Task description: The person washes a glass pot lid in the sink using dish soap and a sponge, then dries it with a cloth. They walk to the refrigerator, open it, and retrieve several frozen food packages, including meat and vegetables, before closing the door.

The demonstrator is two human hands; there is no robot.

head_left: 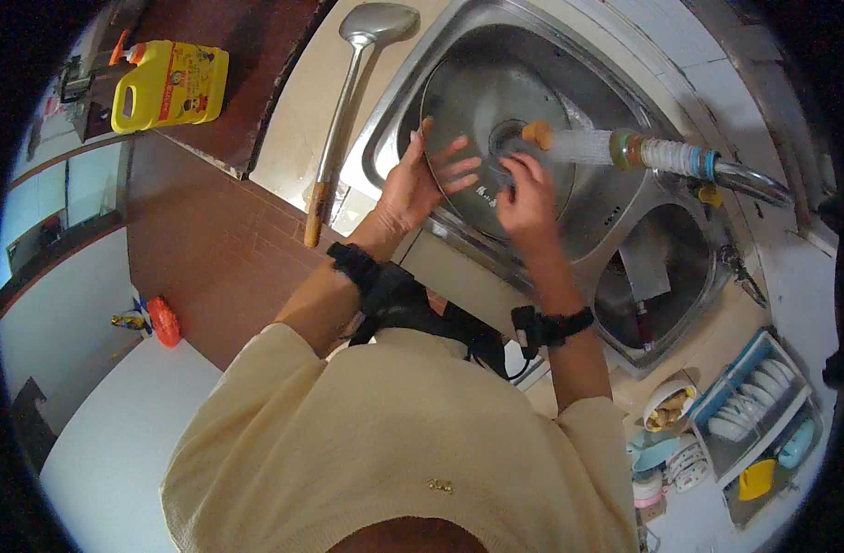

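A large round glass lid (532,200) with a thin rim and a dark centre fitting is tilted over the large basin of a steel sink (384,148). My left hand (422,176) holds it at its left edge, with fingers spread and visible through the glass. My right hand (528,197) is curled near the centre of the lid, slightly blurred; whether something small is between its fingers is unclear. A faucet (747,181) with a wrapped extension (671,153) and an orange tip (537,135) reaches in from the right above the lid.
A metal wok spatula (342,104) with a wooden end lies left of the sink. A yellow pump jug (177,83) stands farther left. The small basin holds a cleaver (646,266). A rack of dishes (754,408) and stacked bowls (686,463) are at lower right.
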